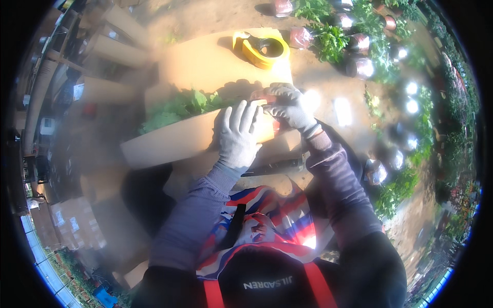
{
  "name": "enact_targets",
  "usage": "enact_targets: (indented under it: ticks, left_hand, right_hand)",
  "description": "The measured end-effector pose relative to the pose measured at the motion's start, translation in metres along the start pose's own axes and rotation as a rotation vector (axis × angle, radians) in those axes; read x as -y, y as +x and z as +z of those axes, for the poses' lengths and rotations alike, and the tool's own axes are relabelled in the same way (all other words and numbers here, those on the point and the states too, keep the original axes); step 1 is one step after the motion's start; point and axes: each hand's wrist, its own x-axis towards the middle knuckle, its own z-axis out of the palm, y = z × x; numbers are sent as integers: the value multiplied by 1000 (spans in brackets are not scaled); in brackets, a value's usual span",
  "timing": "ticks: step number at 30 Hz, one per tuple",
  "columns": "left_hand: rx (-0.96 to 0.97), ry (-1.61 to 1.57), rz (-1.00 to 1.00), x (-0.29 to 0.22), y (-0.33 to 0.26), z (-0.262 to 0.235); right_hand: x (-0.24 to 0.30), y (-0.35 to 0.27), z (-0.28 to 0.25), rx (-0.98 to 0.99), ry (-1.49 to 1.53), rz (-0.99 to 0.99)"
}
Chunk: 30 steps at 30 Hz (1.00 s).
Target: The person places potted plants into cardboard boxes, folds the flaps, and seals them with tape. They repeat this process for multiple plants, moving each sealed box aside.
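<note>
A long cardboard box (177,138) lies slantwise before me, with a green leafy plant (197,102) showing along its far side. Across its near wall, close to the right end, my left hand (239,131) lies flat in a grey-white glove, fingers stretched out. My right hand (292,109), gloved alike, is curled at the box's right end, thumb and fingers closed together. Beside these fingers shows a reddish, shiny wrapped surface (261,96). What the right fingers pinch is hidden by glare and by the hand. A yellow tape dispenser (263,51) sits beyond the box.
The dispenser rests on a flat cardboard sheet (205,56). Several plants in wrapped pots (359,66) stand on the sandy ground at the right. Rolled or folded cardboard pieces (120,49) lie at the far left, and stacked flat cartons (77,223) at the near left.
</note>
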Motion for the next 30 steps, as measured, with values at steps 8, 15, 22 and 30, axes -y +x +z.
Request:
enact_targets:
  ticks: [8, 15, 22, 30]
  left_hand:
    - [60, 9, -4, -15, 0, 10]
    - [-93, -198, -13, -20, -2, 13]
    - [-214, -133, -39, -23, 10, 24]
    - [-355, 53, -109, -23, 13, 42]
  right_hand:
    - [15, 77, -45, -166, -890, -189]
    - [5, 143, -28, 151, -1074, -309]
    - [128, 83, -78, 168, -627, -336]
    - [189, 70, -37, 433, -1075, -226]
